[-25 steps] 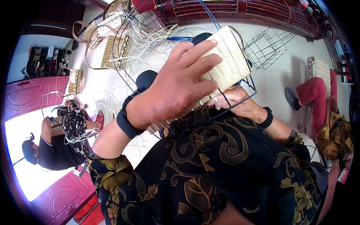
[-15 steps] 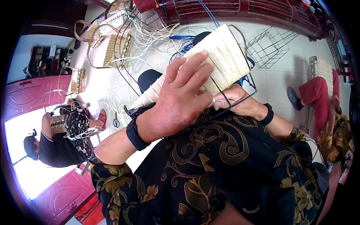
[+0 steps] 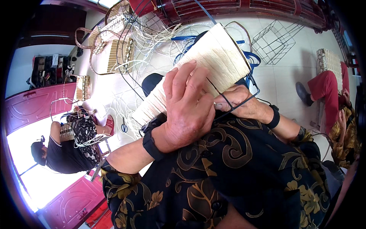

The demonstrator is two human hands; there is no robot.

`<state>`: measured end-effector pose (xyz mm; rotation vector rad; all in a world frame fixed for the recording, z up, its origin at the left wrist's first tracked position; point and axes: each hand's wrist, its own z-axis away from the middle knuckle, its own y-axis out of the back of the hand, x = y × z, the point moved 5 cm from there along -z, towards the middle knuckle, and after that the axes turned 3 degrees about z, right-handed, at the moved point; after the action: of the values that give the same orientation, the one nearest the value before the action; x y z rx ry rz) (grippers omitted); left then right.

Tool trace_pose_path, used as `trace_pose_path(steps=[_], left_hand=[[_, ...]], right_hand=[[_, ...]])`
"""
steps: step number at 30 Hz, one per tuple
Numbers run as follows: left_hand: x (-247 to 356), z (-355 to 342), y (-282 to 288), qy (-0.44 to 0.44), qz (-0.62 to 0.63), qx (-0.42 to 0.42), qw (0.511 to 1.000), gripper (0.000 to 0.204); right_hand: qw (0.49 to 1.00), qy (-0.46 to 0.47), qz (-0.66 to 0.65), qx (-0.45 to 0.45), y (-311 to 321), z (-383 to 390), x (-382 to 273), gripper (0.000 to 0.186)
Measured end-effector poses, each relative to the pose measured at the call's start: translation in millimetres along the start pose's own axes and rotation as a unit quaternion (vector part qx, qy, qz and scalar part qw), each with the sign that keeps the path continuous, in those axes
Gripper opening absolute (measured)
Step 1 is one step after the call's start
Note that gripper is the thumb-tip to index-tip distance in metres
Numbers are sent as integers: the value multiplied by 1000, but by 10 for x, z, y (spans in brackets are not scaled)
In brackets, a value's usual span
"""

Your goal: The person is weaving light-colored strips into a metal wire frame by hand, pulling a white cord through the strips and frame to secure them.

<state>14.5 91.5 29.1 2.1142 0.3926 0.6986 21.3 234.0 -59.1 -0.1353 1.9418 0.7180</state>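
A pale woven panel (image 3: 225, 49) on a black wire frame (image 3: 245, 99) lies tilted across my lap, its upper end away from me. My left hand (image 3: 187, 107) is on the panel's middle, fingers bent over its face and gripping it. My right hand (image 3: 244, 105) is underneath the panel's right lower part, inside the bars of the frame, fingers curled; what they hold is partly hidden. Pale strands trail from the panel's lower left end, near small blue-handled scissors (image 3: 124, 126).
Woven baskets (image 3: 118, 53), loose pale strands (image 3: 152, 40) and an empty wire frame (image 3: 272, 42) lie ahead. A dark-red wooden bench (image 3: 236, 11) stands behind them. A co-worker sits left (image 3: 68, 152), another right (image 3: 324, 91). A shoe rack (image 3: 51, 68) stands left.
My left hand has moved down and right along the panel, fingers more bent. The panel has shifted slightly down and left, showing more of its lower left end. My right hand stays underneath.
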Motion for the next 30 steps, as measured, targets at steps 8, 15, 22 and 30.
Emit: trace_pose_path(steps=[8, 15, 22, 30], left_hand=[[-1, -16, -31, 0, 28, -26, 999, 17], [-20, -19, -33, -17, 34, -11, 999, 20], [7, 53, -14, -60, 17, -23, 998, 25], [57, 82, -120, -96, -72, -28, 992, 24]], right_hand=[[997, 30, 57, 32, -50, 22, -12, 16], [999, 9, 30, 9, -50, 38, 3, 14], [994, -50, -94, 2, -46, 79, 58, 16], [991, -24, -128, -36, -24, 27, 92, 15]])
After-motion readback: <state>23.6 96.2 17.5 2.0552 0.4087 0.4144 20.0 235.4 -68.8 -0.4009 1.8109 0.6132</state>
